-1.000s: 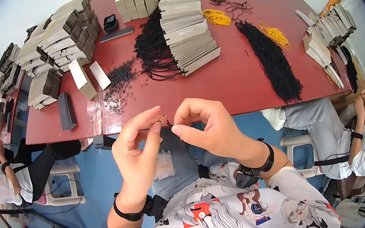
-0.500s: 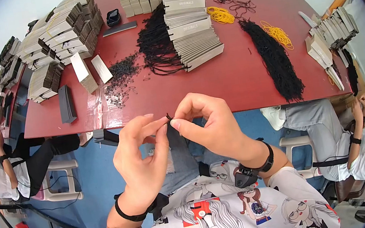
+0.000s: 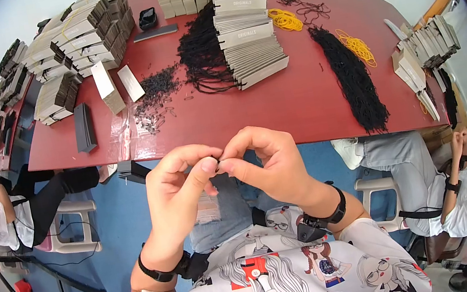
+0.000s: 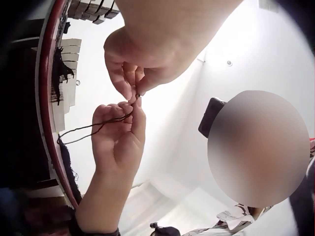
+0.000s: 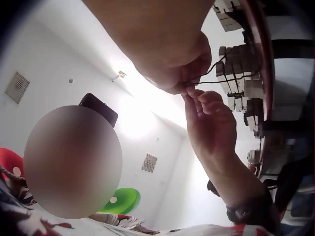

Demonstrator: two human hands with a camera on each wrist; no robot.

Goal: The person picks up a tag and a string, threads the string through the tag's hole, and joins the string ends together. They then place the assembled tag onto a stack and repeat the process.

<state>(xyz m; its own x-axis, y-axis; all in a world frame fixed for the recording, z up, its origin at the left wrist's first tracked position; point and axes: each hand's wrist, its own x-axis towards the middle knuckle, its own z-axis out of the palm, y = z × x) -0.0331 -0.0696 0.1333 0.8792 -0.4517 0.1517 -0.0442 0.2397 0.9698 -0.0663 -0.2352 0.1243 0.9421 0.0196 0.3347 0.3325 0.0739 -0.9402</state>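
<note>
Both hands meet at the fingertips in front of the table's near edge. My left hand [image 3: 178, 182] pinches a small dark safety pin [image 4: 138, 96], mostly covered by the fingers. My right hand [image 3: 268, 155] pinches the end of a black cord [image 4: 115, 119] between thumb and forefinger. In the left wrist view the cord hangs away from the right hand as a long thin loop. The right wrist view shows its two strands too, with the left fingertips right at the pinched end. A heap of small dark pins [image 3: 155, 97] lies on the table beyond the left hand.
On the red table [image 3: 229, 116] stand a row of printed grey cards [image 3: 250, 36] with black cords, stacked card bundles [image 3: 87, 31], a long bundle of black cords [image 3: 351, 78] and yellow bands [image 3: 355, 47]. People sit at both sides.
The left hand has moved right and its fingertips have closed up to the right hand's. The pin, visible earlier, is now mostly hidden between the fingers.
</note>
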